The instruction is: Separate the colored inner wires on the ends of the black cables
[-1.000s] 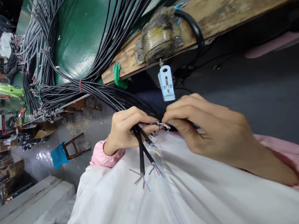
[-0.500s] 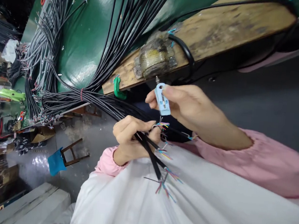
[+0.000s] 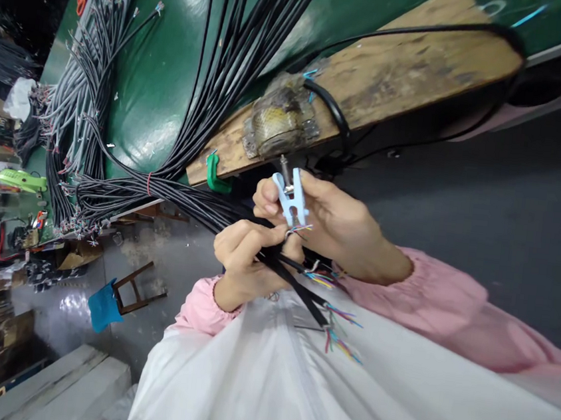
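My left hand is closed around several black cables, whose stripped ends fan out in coloured wires over my white apron. Between its thumb and finger sticks up one cable's small bunch of thin wires. My right hand grips a light-blue clothes peg, its lower end right at those wires. Whether the peg's jaws touch the wires, I cannot tell. Just above the peg, a thin metal shaft points out from a motor wrapped in yellowed tape.
The motor sits on a wooden board held by a green clamp. On the green table lie bundles of black cable and grey cable, plus red scissors. A blue-seated stool stands on the floor.
My right hand has moved left and turned the peg, so its two legs now show side-on. The peg's lower end came down to the wires. The held cable ends shifted slightly right.
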A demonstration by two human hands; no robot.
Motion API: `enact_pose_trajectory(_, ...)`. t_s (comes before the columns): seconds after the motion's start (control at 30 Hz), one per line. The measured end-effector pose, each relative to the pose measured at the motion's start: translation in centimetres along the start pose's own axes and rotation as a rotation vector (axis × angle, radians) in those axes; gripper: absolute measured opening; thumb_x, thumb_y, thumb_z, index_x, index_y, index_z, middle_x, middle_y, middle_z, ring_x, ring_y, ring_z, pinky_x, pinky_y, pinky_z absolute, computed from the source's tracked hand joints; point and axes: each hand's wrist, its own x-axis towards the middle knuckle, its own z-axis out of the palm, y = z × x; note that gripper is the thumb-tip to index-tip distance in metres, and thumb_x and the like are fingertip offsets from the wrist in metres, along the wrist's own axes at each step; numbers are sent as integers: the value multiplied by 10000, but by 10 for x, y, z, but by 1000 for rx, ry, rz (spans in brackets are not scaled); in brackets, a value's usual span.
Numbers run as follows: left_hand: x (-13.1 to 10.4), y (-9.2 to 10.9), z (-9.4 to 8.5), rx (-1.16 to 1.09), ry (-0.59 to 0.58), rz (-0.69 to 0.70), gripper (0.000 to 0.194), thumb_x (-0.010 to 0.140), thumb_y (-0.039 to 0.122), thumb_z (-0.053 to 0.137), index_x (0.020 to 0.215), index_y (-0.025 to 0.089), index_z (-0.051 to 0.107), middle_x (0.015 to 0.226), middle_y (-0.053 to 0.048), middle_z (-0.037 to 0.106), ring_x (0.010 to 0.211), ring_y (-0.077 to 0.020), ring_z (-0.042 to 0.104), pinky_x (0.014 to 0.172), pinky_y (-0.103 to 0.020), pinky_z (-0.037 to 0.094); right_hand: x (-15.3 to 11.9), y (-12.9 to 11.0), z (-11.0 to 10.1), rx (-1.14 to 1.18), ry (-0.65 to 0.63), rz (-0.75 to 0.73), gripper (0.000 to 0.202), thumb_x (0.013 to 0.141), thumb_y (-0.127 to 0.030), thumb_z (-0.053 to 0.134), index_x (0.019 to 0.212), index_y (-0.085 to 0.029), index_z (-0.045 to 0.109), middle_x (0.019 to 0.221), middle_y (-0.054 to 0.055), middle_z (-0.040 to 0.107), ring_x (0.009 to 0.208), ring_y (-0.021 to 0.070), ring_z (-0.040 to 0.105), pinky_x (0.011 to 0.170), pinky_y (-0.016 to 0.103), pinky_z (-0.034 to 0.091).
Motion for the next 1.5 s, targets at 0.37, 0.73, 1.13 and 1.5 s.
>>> enact_pose_trajectory(0.37, 3, -2, -1, -13, -42, 60, 293, 920, 311, 738, 682, 186, 621, 553, 54, 623, 443, -72, 560, 426, -206, 415, 1, 3, -7, 138, -78, 79, 580, 796, -791, 676, 748, -221, 582, 650, -18, 545, 571, 127, 514, 494, 256, 448)
enact_pose_trajectory(0.73, -8, -13, -22, -277, -138, 55, 151, 928, 332, 751, 860, 203, 713, 611, 56, 696, 466, -81, 598, 440, -217, 436, -62, 6, -11, -718, 365, -615, 97, 923, -289, 729, 849, -307, 789, 698, 8, 734, 600, 164, 661, 566, 325, 539)
enact_pose_trajectory(1.13, -9, -9, -32, -123, -180, -2, 208, 942, 349, 728, 823, 180, 699, 644, 34, 717, 515, -87, 633, 489, -216, 480, -57, 16, 14, -925, 318, -770, 204, 918, -83, 642, 897, -270, 721, 745, 2, 742, 616, 144, 698, 557, 249, 589)
enact_pose_trajectory(1.5, -15, -9, -34, -231, -286, -52, 221, 1018, 321, 601, 839, 270, 722, 716, 44, 638, 531, -80, 543, 473, -243, 439, -58, 20, 21, -933, 338, -742, 198, 915, -110, 616, 875, -286, 697, 731, -5, 738, 601, 171, 692, 551, 293, 589)
